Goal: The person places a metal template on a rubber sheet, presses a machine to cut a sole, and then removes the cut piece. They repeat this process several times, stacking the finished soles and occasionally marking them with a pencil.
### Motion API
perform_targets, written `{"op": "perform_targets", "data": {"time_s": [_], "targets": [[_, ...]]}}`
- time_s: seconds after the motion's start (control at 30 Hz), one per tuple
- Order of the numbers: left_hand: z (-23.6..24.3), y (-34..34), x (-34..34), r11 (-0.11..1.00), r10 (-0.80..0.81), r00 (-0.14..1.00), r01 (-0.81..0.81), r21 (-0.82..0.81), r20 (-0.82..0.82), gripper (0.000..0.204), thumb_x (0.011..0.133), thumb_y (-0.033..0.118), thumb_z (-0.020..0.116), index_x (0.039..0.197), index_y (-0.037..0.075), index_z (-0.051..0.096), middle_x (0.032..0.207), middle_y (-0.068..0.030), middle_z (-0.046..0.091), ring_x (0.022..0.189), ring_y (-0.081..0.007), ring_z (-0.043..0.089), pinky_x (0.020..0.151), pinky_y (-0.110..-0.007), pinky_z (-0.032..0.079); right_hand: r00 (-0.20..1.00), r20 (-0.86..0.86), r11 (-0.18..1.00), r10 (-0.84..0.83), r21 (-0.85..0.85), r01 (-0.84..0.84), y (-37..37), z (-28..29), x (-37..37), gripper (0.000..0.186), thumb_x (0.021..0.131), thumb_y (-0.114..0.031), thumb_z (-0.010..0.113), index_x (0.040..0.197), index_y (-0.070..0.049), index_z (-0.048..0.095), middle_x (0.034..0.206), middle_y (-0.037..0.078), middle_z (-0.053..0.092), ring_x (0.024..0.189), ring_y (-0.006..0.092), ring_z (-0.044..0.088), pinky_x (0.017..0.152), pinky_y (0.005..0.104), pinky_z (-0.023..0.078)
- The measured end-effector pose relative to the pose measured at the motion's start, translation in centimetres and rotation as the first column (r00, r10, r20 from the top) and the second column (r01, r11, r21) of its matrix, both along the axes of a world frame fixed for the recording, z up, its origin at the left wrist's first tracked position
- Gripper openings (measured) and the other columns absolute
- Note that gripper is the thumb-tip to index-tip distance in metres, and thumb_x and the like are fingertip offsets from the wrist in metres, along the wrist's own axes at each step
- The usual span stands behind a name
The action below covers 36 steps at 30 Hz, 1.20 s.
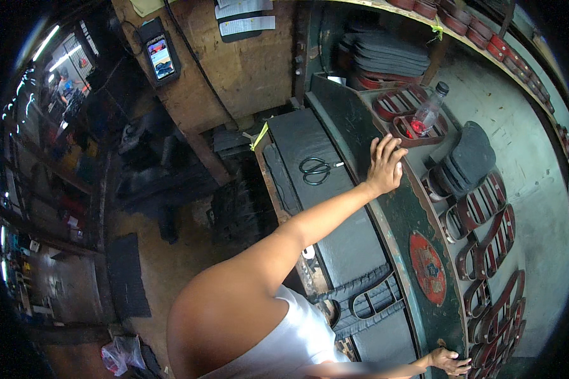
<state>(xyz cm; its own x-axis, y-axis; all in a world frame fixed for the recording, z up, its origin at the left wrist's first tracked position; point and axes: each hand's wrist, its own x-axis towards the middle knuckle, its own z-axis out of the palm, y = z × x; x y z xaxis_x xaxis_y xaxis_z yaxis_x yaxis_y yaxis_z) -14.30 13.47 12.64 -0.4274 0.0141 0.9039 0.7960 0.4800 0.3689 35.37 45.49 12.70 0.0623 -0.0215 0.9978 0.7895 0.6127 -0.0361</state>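
My left hand [386,165] reaches over the dark green machine beam [395,211], fingers spread and nothing in them. Closest to its fingertips is a dark red sole-shaped cutting die [401,138], with a clear plastic bottle [428,111] standing at it, something red in its bottom. At the lower right my right hand [447,361] rests at the beam's edge beside other dies, fingers loosely extended, with nothing visible in them. A red oval plate [428,268] sits on the beam between my hands. Below it, a sole-shaped die [374,298] lies on a ribbed black rubber strip [341,321].
Black-handled scissors [316,169] lie on the black worktop [306,136]. Several cutting dies [493,237] line the grey surface at right, near stacked black sole pieces [468,161]. More sheets [385,54] are piled at the back. A phone [160,58] hangs on a wooden panel.
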Motion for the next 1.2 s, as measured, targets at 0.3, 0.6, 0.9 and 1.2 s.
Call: {"op": "perform_targets", "data": {"time_s": [0.3, 0.6, 0.9, 1.2], "targets": [[-0.1, 0.4, 0.1, 0.995, -0.070, 0.997, 0.067, 0.079, 0.028, 0.035, 0.092, 0.017, 0.050, 0.126, 0.010, 0.053, 0.144, -0.0186, 0.043, 0.144, -0.0414, 0.030, 0.119, -0.063, 0.014, 0.998, 0.061, 0.993, 0.035, -0.111, -0.028, -1.9, 0.6, -0.6, 0.060, 0.111, -0.043, 0.026, 0.142, 0.003, 0.050, 0.154, 0.029, 0.037, 0.143, 0.0488, 0.032, 0.112, 0.0642, 0.029], [-0.2, 0.7, 0.2, 0.987, -0.118, 0.989, 0.107, 0.123, 0.087, 0.031, 0.090, 0.016, 0.053, 0.120, 0.010, 0.058, 0.143, -0.0181, 0.045, 0.143, -0.0427, 0.031, 0.119, -0.064, 0.013, 0.992, 0.076, 0.986, 0.099, -0.141, -0.087, -2.2, 0.5, -2.3, 0.059, 0.111, -0.042, 0.028, 0.144, 0.003, 0.048, 0.156, 0.029, 0.033, 0.146, 0.0476, 0.027, 0.114, 0.0642, 0.026], [0.5, 0.1, 0.5, 0.992, -0.086, 0.993, 0.077, 0.104, 0.087, 0.031, 0.088, 0.013, 0.052, 0.119, 0.008, 0.056, 0.143, -0.0202, 0.045, 0.143, -0.0448, 0.031, 0.118, -0.064, 0.016, 0.989, 0.071, 0.986, 0.133, -0.115, -0.124, -2.3, 0.8, -1.9, 0.059, 0.111, -0.042, 0.029, 0.145, 0.003, 0.047, 0.157, 0.028, 0.031, 0.147, 0.0469, 0.025, 0.115, 0.0641, 0.024], [1.3, -0.3, 0.6, 0.992, -0.017, 0.999, 0.012, 0.126, 0.033, 0.028, 0.093, 0.019, 0.048, 0.117, 0.008, 0.057, 0.139, -0.0194, 0.048, 0.143, -0.0420, 0.032, 0.118, -0.062, 0.017, 0.970, 0.023, 0.965, 0.244, -0.106, -0.240, -1.7, 1.1, 0.6, 0.059, 0.111, -0.042, 0.031, 0.146, 0.003, 0.045, 0.158, 0.028, 0.029, 0.149, 0.0461, 0.022, 0.116, 0.0640, 0.021]]}}
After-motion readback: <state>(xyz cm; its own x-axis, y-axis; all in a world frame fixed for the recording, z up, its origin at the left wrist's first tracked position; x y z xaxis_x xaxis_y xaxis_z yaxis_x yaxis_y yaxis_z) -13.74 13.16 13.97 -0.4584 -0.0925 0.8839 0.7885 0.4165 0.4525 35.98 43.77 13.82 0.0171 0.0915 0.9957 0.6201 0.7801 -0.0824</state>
